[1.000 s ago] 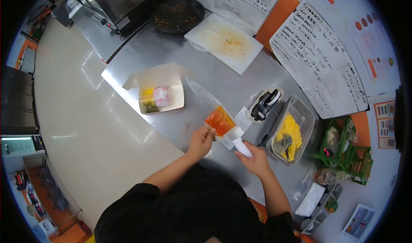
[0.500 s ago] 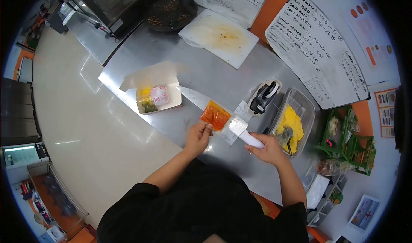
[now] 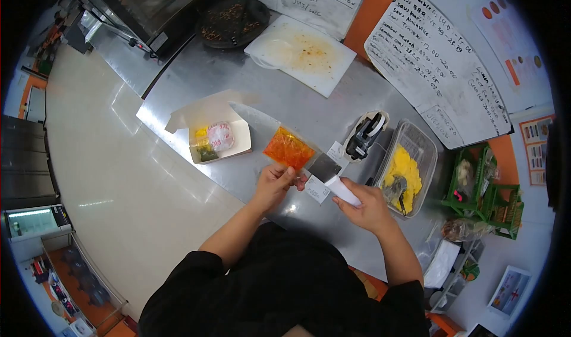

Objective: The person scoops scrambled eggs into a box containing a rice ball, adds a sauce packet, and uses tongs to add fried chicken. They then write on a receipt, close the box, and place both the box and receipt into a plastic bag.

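Left hand [image 3: 275,185]: fingers are pinching the near edge of an orange-filled sachet [image 3: 288,148], holding it above the counter [image 3: 285,87]. Right hand [image 3: 366,206]: fingers are grasping the white handle of a knife [image 3: 326,167]. The blade is passing behind the sachet and pointing toward an open box [image 3: 242,136]; whether blade and sachet are touching, cannot tell. A wrapped bundle [image 3: 220,137] is sitting in the box. A clear container [image 3: 423,158] of yellow food is standing near the right hand.
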Available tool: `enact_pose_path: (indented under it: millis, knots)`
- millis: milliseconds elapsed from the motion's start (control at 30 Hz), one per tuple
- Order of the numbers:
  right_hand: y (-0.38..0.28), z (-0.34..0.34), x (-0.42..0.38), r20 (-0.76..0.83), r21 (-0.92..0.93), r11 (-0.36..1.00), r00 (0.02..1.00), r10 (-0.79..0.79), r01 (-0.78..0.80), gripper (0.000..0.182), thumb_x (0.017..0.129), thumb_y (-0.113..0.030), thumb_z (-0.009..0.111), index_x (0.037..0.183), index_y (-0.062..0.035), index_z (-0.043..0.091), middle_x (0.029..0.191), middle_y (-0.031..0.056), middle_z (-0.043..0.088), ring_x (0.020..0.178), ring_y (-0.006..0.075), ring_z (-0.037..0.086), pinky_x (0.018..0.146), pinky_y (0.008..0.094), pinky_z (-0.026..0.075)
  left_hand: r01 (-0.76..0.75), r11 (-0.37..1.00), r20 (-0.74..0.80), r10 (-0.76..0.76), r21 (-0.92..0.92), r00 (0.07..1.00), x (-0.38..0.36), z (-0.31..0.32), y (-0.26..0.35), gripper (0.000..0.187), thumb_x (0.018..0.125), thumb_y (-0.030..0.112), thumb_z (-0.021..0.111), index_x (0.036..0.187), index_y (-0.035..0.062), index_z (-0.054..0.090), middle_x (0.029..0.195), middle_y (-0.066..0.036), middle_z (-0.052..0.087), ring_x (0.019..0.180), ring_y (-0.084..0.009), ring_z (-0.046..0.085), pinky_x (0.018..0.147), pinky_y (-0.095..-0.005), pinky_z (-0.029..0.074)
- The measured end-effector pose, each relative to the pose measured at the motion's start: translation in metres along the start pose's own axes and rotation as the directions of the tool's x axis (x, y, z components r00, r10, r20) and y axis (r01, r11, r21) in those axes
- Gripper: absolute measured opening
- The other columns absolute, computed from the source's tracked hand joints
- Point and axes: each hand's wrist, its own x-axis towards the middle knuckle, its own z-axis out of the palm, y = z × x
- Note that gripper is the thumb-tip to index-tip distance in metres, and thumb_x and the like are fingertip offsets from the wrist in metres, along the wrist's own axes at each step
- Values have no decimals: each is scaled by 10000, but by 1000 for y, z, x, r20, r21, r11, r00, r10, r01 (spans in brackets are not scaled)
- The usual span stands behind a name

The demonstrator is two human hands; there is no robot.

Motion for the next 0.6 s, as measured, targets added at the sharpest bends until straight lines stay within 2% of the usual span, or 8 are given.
enact_pose_path:
  millis: [100,300,400,500,600]
  knots:
    - [1,0,2,-25,10,1000,1000,-3,3,402,797,-161,759,1151,1,657,833,214,695,659,314,699,601,349,545,46,980,-42,-38,195,998,4,-4,3,355,941,359,652,931,5,680,756,-64,641,663,-150,582,621,-284,460]
    - [-7,-6,11,65,68,996,996,61,-65,401,803,-179,761,1152,-12,658,835,212,698,682,334,700,641,367,550,33,938,59,-57,345,997,3,-14,13,366,951,365,643,810,26,638,709,-11,572,651,-107,506,606,-249,393]
    - [-1,-6,11,115,156,983,990,78,-95,408,800,-194,768,1158,-30,660,853,199,703,707,338,702,653,365,549,-42,908,104,-2,417,995,-2,-20,18,365,959,376,628,814,42,635,722,4,559,666,-98,488,622,-243,384]
    - [-2,-13,0,158,137,983,983,96,-119,407,793,-205,779,1150,-45,665,855,184,704,730,329,706,653,354,544,-52,883,87,12,466,996,-15,-21,36,359,960,394,621,834,58,646,746,11,576,696,-93,506,646,-245,399]
    - [6,-29,-14,208,80,989,973,105,-124,402,791,-216,787,1136,-48,667,852,180,703,740,321,708,659,351,544,-126,842,151,54,524,987,-24,-28,58,334,978,335,616,812,46,634,748,20,590,715,-75,522,672,-249,428]
